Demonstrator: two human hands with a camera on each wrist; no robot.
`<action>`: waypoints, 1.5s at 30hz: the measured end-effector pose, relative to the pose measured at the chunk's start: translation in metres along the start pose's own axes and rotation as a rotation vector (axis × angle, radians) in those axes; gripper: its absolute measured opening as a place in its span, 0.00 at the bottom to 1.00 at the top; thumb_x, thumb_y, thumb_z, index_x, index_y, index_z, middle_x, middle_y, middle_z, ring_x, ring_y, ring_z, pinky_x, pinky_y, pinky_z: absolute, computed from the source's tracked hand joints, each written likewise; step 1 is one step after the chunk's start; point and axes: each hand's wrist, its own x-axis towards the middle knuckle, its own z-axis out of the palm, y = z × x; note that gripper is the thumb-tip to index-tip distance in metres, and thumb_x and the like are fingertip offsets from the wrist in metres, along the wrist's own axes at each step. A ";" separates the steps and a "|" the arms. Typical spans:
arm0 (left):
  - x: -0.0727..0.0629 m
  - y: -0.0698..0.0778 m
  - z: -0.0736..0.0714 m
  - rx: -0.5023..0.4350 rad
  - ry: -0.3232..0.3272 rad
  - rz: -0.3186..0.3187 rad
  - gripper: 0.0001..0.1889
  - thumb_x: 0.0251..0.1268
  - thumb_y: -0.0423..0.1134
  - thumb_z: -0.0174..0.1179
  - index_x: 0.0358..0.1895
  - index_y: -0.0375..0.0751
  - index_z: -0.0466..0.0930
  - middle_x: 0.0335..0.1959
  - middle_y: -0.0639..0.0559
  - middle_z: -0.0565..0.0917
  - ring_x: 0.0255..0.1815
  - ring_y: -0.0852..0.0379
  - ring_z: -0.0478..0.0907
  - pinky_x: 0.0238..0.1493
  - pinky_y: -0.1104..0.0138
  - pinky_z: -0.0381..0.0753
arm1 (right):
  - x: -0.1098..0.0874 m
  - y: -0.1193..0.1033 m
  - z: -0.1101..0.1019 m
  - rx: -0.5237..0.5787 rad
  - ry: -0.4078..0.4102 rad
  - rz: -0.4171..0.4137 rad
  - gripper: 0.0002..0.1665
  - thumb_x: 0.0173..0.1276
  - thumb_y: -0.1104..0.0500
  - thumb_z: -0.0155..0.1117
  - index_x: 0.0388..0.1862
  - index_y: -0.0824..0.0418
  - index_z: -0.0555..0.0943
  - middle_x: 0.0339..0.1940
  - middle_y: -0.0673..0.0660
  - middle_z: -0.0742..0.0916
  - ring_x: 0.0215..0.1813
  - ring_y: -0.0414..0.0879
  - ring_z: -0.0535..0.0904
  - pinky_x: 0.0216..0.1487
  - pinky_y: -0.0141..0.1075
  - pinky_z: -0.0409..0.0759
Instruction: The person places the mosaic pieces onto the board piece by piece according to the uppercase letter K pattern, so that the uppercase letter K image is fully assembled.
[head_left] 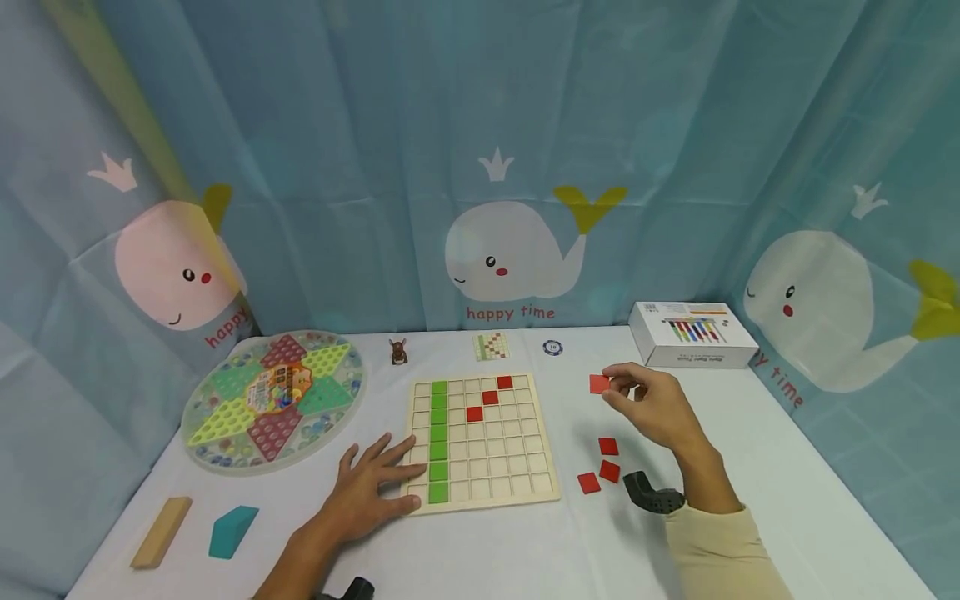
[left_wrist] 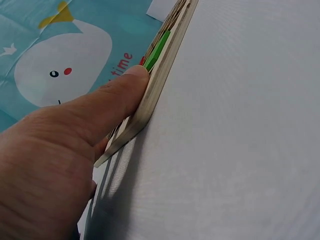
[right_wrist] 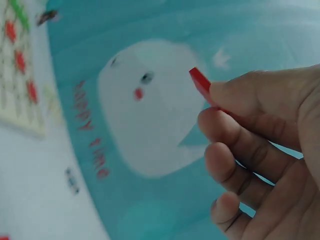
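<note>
A square wooden grid board (head_left: 495,475) lies flat on the white table. Green tiles (head_left: 438,433) fill its second column from the left, and three red tiles (head_left: 490,397) form a diagonal in its upper right part. My left hand (head_left: 367,492) rests with spread fingers on the board's left edge; its thumb (left_wrist: 135,80) touches the front left corner area. Right of the board, my right hand (head_left: 648,404) pinches a red square tile (right_wrist: 201,82) between thumb and fingers, held above the table. Below that hand lie three loose red tiles (head_left: 609,472).
Behind the board stand a small brown animal figure (head_left: 398,352), a pattern card (head_left: 491,346) and a round chip (head_left: 552,347). A white box (head_left: 693,335) sits back right. At left lie a round star-patterned game board (head_left: 273,402), a wooden block (head_left: 161,533) and a teal block (head_left: 232,532).
</note>
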 end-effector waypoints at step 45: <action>0.001 -0.001 0.001 0.002 0.021 0.025 0.25 0.54 0.61 0.65 0.54 0.56 0.85 0.69 0.53 0.69 0.72 0.37 0.54 0.61 0.33 0.34 | 0.021 -0.065 0.177 0.261 -0.237 0.051 0.11 0.62 0.64 0.69 0.44 0.62 0.84 0.27 0.46 0.80 0.29 0.41 0.75 0.29 0.33 0.75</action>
